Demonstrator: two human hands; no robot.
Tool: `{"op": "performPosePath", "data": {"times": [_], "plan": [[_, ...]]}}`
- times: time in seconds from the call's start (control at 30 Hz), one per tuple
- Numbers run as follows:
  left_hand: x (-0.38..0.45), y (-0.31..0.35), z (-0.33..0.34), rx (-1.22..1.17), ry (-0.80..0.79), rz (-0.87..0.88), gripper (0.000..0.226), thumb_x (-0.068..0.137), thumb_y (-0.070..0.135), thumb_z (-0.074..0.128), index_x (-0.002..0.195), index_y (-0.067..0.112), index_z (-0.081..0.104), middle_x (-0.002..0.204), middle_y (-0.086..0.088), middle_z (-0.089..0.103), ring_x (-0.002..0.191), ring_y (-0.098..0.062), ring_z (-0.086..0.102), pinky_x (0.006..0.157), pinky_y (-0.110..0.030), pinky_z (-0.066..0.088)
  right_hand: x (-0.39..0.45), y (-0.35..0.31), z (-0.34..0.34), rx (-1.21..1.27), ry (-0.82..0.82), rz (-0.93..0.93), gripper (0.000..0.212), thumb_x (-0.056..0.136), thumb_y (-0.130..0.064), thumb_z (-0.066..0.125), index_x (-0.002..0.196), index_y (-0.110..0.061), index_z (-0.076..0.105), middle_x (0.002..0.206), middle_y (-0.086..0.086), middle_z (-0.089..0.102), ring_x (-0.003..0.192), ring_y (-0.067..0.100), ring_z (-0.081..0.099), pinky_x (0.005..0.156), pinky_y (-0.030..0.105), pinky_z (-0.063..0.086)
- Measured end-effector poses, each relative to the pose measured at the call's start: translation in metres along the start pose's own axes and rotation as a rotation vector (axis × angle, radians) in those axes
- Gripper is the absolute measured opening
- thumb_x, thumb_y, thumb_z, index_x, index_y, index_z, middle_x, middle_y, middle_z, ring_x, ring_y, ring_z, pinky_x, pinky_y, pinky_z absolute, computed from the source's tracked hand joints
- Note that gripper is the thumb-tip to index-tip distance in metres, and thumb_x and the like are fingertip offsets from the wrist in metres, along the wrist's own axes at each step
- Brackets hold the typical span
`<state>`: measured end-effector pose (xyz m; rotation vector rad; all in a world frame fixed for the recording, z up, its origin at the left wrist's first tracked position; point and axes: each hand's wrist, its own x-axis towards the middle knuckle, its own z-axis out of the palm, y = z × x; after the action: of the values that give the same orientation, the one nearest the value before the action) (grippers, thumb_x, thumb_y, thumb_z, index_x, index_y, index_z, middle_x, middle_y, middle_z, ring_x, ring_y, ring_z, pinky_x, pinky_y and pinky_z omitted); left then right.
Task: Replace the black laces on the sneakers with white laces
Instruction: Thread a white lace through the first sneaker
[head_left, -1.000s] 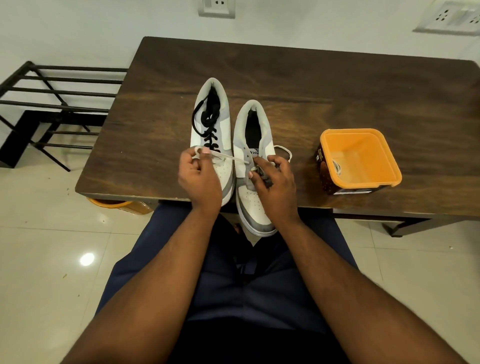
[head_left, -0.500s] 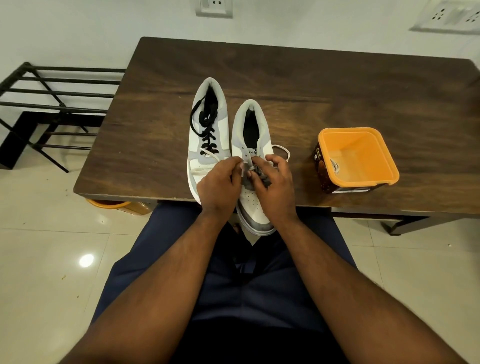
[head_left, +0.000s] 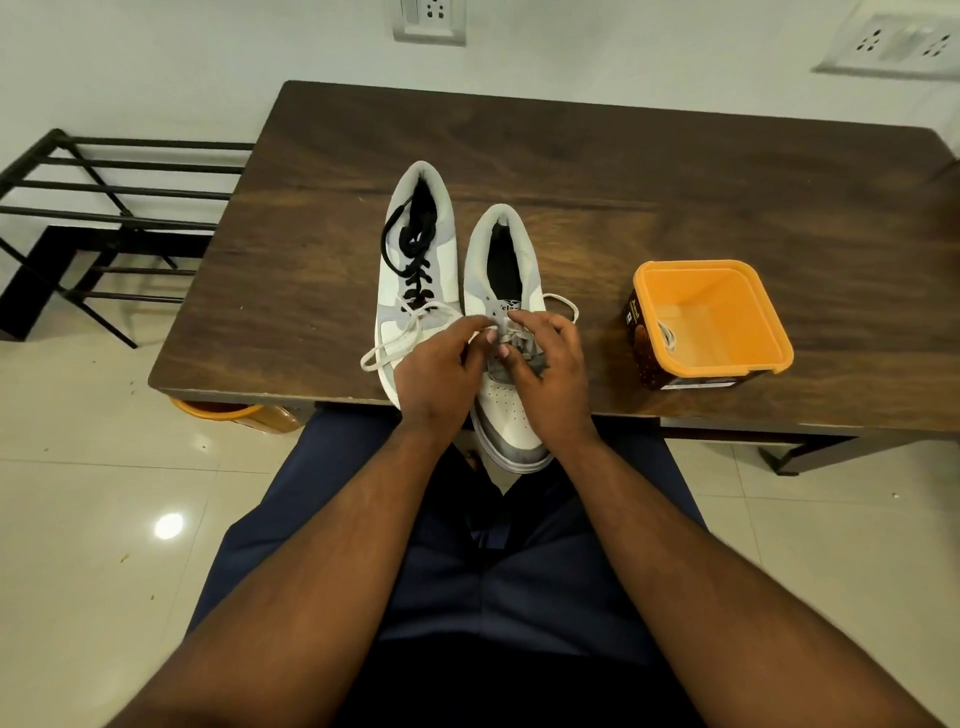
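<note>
Both the left hand (head_left: 434, 371) and the right hand (head_left: 545, 364) pinch the white lace (head_left: 410, 332), which is soft and limp, so better held near its stiff tip.

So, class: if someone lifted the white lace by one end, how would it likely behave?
Probably floppy: the white lace lies in a slack loop across the left sneaker. Likely light, since it drapes without shifting anything. It may drag or snag, as its other part is already at the eyelets of the right sneaker.

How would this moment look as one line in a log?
stage: lacing right sneaker | left hand: pinches white lace | right hand: pinches lace | left sneaker: black lace still in
</note>
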<state>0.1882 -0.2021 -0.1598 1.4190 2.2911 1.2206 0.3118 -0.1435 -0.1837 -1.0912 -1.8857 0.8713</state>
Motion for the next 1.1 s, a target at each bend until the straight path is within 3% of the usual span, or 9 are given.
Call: {"op": "performPosePath", "data": {"times": [0.17,0.27,0.33,0.47,0.57,0.67,0.87,1.0,1.1], "plan": [[0.005,-0.001,0.001,-0.225,0.174,-0.144,0.015,0.096,0.027,0.062,0.099,0.016,0.071,0.082,0.010,0.068,0.071,-0.001,0.061,0.071,-0.034,0.053,0.001,0.001,0.001,-0.019,-0.032,0.031,0.036,0.091,-0.043,0.057,0.124,-0.031,0.063,0.123,-0.002,0.048,0.117,0.018,0.051,0.093,0.041,0.052],[0.003,0.000,-0.002,-0.220,0.183,-0.066,0.017,0.095,0.026,0.062,0.108,0.015,0.064,0.072,0.013,0.061,0.061,0.000,0.056,0.059,-0.028,0.050,0.001,-0.006,-0.004,0.112,-0.022,0.066,0.028,0.089,-0.026,0.068,0.117,-0.023,0.068,0.119,-0.004,0.048,0.115,0.006,0.050,0.093,0.020,0.048],[0.000,0.002,-0.006,-0.255,0.154,-0.064,0.020,0.093,0.025,0.065,0.108,0.015,0.058,0.066,0.011,0.056,0.057,-0.003,0.054,0.054,-0.021,0.045,0.001,-0.011,-0.011,0.214,0.084,0.163,0.013,0.086,-0.019,0.072,0.098,-0.024,0.071,0.117,-0.007,0.049,0.114,0.003,0.051,0.091,0.014,0.045],[0.003,0.004,-0.008,-0.248,0.025,-0.226,0.034,0.091,0.045,0.064,0.074,0.015,0.061,0.060,0.005,0.059,0.057,-0.012,0.057,0.058,-0.032,0.050,0.009,-0.010,-0.017,0.172,0.265,0.513,0.018,0.084,-0.031,0.072,0.073,-0.021,0.062,0.099,0.002,0.060,0.081,0.006,0.055,0.078,0.031,0.047],[0.009,0.014,-0.008,-0.421,-0.057,-0.413,0.033,0.090,0.047,0.065,0.084,0.015,0.071,0.059,0.000,0.063,0.045,-0.014,0.056,0.045,-0.028,0.046,0.018,-0.013,-0.013,0.145,0.168,0.706,0.036,0.079,-0.053,0.070,0.067,-0.021,0.059,0.075,-0.002,0.065,0.072,0.015,0.059,0.074,0.038,0.048],[0.013,0.026,-0.003,-0.717,0.023,-0.547,0.021,0.092,0.023,0.068,0.089,0.002,0.071,0.061,-0.010,0.059,0.039,-0.015,0.050,0.037,-0.022,0.041,0.029,-0.021,-0.009,0.108,0.153,0.730,0.037,0.074,-0.053,0.073,0.061,-0.022,0.056,0.067,-0.005,0.062,0.071,0.018,0.058,0.073,0.040,0.049],[0.013,0.026,0.008,-0.862,0.084,-0.625,0.011,0.090,0.011,0.070,0.084,0.002,0.067,0.064,-0.009,0.062,0.046,-0.016,0.056,0.043,-0.027,0.051,0.047,-0.024,-0.009,0.154,0.069,0.772,0.023,0.079,-0.014,0.072,0.060,-0.017,0.061,0.070,0.008,0.066,0.073,0.027,0.063,0.075,0.046,0.057],[0.007,0.026,0.013,-0.825,0.187,-0.619,0.013,0.091,0.010,0.068,0.085,-0.001,0.064,0.060,-0.010,0.060,0.043,-0.018,0.057,0.046,-0.033,0.054,0.045,-0.016,-0.007,-0.002,0.043,0.644,0.023,0.083,-0.016,0.068,0.064,-0.021,0.056,0.079,0.005,0.067,0.079,0.024,0.062,0.078,0.048,0.056],[0.007,0.031,0.015,-0.867,0.268,-0.662,0.016,0.091,0.011,0.067,0.089,-0.004,0.061,0.062,-0.016,0.060,0.045,-0.023,0.058,0.044,-0.032,0.054,0.040,-0.014,-0.003,-0.083,0.039,0.564,0.014,0.084,-0.023,0.067,0.082,-0.028,0.054,0.096,0.002,0.065,0.093,0.024,0.061,0.086,0.046,0.052]]}}
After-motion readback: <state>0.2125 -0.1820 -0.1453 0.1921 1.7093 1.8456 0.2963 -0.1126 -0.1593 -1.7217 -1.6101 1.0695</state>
